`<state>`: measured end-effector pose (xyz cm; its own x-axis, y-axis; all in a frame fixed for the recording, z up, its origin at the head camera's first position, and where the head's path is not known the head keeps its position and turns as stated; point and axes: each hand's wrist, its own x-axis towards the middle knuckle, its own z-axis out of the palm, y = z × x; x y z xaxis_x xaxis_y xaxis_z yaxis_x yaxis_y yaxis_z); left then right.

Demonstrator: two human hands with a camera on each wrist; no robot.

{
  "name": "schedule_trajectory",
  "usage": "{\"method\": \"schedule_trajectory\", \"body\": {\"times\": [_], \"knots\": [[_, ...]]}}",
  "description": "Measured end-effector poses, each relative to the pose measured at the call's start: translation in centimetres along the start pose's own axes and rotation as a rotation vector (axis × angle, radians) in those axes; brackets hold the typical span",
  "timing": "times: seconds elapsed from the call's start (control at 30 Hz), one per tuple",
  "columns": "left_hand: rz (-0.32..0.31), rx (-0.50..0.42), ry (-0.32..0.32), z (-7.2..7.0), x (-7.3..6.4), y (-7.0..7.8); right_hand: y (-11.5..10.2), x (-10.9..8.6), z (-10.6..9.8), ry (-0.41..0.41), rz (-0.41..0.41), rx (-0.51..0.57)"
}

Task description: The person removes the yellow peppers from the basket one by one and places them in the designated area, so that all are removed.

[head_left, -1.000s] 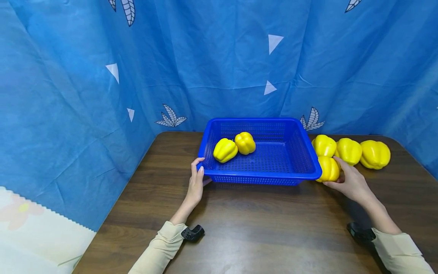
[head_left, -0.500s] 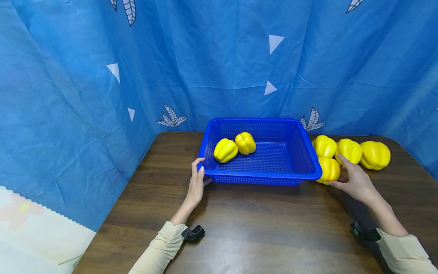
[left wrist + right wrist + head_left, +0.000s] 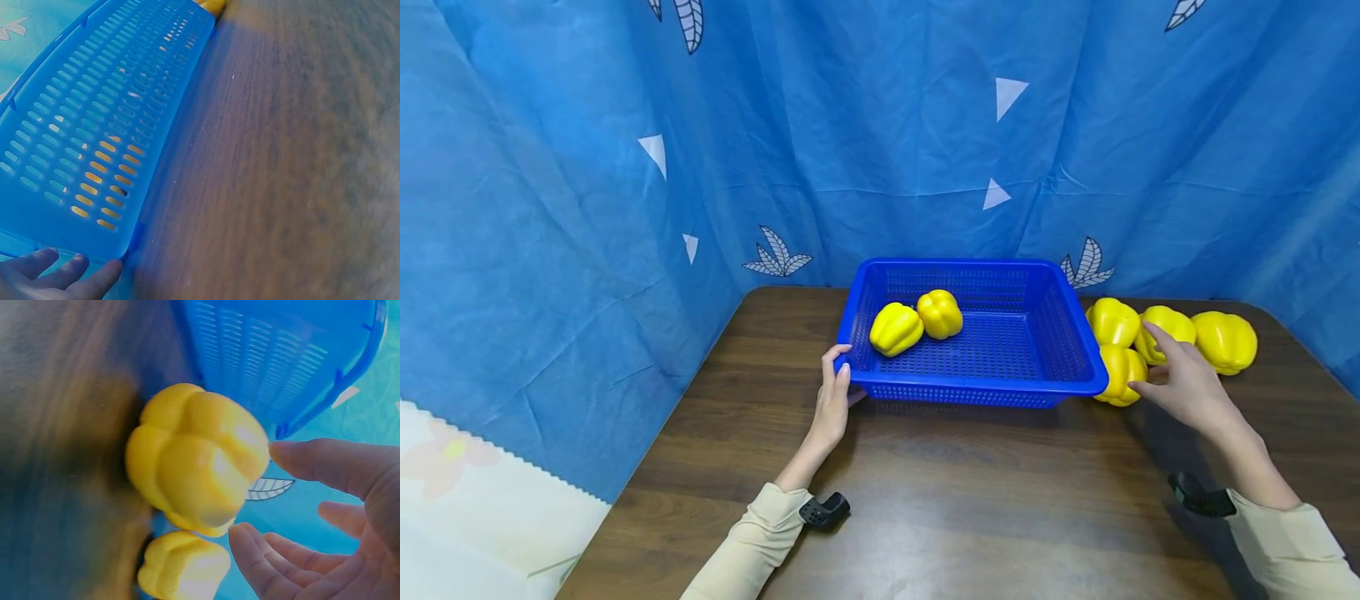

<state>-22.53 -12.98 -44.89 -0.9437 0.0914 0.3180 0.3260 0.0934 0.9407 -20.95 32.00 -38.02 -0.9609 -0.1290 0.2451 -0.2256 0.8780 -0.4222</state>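
A blue perforated plastic basket (image 3: 985, 386) stands near the back of the table, with two yellow bell peppers (image 3: 897, 329) in its left half. My left hand (image 3: 831, 408) holds the basket's front left corner, fingers at the rim; its fingertips (image 3: 78, 262) show against the end wall in the left wrist view. My right hand (image 3: 1195, 387) is beside the nearest loose yellow bell pepper (image 3: 1120, 375), outside the basket's right end. Thumb and fingers are spread apart around nothing. In the right wrist view this bell pepper (image 3: 200, 453) sits just beyond the fingertips.
Behind that pepper, a yellow bell pepper (image 3: 1112, 322) lies by the basket's right wall, and two more, including the rightmost bell pepper (image 3: 1227, 342), continue the row rightward. A blue curtain (image 3: 880, 150) hangs behind the brown wooden table (image 3: 970, 500).
My right hand has let go of the near pepper and drawn back to the right, its fingers opening. The left hand and the basket have stayed in place.
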Motion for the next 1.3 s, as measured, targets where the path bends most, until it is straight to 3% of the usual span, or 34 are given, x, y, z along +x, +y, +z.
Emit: {"method": "schedule_trajectory", "body": {"times": [0.5, 0.73, 0.97, 1.3], "knots": [[-0.021, 0.015, 0.005, -0.1, 0.0, 0.0, -2.7, 2.3, -1.8, -0.005, 0.029, -0.026], [-0.016, 0.035, 0.041, 0.0, -0.1, 0.2, -4.4, 3.6, -2.7, 0.040, -0.034, -0.051], [-0.019, 0.034, 0.030, 0.1, -0.1, 0.2, -6.0, 5.0, -3.3, 0.085, -0.043, -0.055], [-0.062, 0.040, 0.013, -0.1, 0.0, 0.8, -8.1, 7.4, -3.8, 0.050, -0.037, -0.023]]}}
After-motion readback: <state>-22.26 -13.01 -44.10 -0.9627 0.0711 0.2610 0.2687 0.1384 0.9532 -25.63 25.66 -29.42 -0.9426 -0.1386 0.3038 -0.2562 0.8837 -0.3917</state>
